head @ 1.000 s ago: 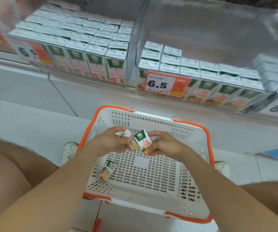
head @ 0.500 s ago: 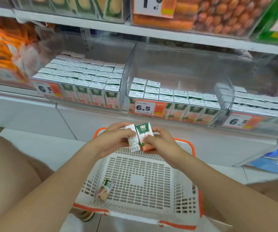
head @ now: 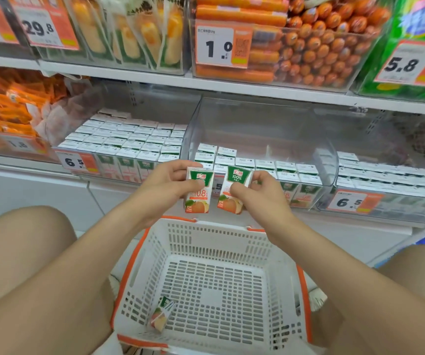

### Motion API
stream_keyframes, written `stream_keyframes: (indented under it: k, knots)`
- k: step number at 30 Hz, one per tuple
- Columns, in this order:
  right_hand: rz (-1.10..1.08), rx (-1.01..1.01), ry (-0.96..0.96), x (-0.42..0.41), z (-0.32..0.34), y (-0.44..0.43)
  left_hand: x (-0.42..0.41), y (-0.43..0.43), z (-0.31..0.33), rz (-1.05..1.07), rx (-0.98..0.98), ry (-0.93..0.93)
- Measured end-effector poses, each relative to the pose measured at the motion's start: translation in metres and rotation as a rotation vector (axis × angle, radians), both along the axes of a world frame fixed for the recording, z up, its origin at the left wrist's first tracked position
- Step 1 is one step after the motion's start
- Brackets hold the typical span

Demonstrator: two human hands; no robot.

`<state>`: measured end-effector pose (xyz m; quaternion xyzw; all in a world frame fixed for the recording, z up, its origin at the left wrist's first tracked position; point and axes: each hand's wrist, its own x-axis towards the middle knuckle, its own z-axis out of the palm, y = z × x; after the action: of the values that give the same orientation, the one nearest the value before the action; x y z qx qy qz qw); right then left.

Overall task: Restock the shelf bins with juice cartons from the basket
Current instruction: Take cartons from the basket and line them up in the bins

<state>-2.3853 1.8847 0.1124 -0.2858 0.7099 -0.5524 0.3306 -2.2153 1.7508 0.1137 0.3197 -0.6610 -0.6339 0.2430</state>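
At frame centre our left hand (head: 170, 183) and right hand (head: 260, 198) each pinched a juice carton (head: 198, 193) by its flat sides, light, stiff boxes, we judged, before the part-filled bin (head: 257, 124), a third carton (head: 162, 313) lying in the basket (head: 206, 234) below.

We find a lower white shelf (head: 14, 167) carrying three clear bins side by side: the left bin (head: 76, 163) is packed with juice cartons (head: 134, 139), the middle bin (head: 257, 124) is filled only towards its front, and the right bin (head: 398, 206) holds more rows. The upper shelf (head: 129, 78) bears orange sausages (head: 316, 47) in a clear bin. The white basket (head: 305, 303) stands on the floor (head: 347, 247).
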Motion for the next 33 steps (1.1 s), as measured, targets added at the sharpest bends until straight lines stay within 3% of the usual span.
stream_keyframes:
  k: [9,13,17,27,33]
  knots:
    - [0.030,-0.152,0.392,-0.045,0.043,-0.023,-0.029,-0.018,0.038,0.019,-0.412,0.029]
    - [0.071,-0.159,0.748,-0.078,0.052,-0.043,-0.049,-0.023,0.034,0.043,-0.599,0.032]
    - [0.169,-0.002,1.137,-0.111,0.037,-0.067,-0.062,-0.018,0.024,0.125,-0.606,0.069]
    - [0.480,0.453,0.893,-0.126,0.020,-0.102,-0.074,-0.034,0.007,0.188,-0.827,-0.084]
    - [0.504,0.455,0.919,-0.130,0.026,-0.095,-0.077,-0.033,0.006,0.178,-0.733,-0.051]
